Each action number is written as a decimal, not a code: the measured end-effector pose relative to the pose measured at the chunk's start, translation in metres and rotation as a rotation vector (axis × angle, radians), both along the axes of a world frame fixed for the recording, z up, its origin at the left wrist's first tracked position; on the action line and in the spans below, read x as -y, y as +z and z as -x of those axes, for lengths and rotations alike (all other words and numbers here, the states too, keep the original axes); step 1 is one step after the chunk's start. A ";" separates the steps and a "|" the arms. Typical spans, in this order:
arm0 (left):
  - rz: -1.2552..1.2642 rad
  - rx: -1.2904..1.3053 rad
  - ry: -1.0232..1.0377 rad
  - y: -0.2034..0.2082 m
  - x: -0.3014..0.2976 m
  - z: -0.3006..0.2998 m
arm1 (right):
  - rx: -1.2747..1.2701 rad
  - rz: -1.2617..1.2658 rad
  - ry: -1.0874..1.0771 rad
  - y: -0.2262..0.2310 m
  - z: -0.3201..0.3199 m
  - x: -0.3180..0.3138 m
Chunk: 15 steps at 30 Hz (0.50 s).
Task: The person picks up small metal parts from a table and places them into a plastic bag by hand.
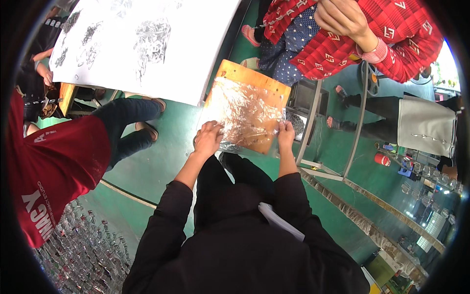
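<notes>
In front of me is a square wooden board, orange-brown, with a crinkled clear plastic sheet spread over most of it. Whether the plastic is a single sheet or a bag I cannot tell. My left hand lies on the plastic at the near left corner, its fingers stretched forward over it. At the right edge, my right hand pinches the plastic between thumb and fingers. The plastic hangs a little past the board's near edge, between my hands.
A white table with heaps of small dark parts stands far left. People work around me: a red shirt left, a red checked jacket ahead, a grey apron right. A metal frame and hanging small parts flank me.
</notes>
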<state>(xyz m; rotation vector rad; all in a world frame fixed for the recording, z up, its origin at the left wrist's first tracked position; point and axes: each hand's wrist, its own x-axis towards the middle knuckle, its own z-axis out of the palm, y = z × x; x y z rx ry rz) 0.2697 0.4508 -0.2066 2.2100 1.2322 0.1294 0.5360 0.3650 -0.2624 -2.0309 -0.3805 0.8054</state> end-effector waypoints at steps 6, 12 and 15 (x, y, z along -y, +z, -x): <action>1.087 0.458 -0.838 0.169 0.011 -0.075 | 0.023 0.083 -0.052 -0.021 -0.033 -0.011; 0.887 0.523 -0.969 0.172 0.050 -0.098 | 0.006 0.059 0.002 -0.007 -0.043 -0.023; 0.842 0.550 -0.825 0.166 0.048 -0.095 | -0.179 0.027 0.347 0.015 -0.048 -0.020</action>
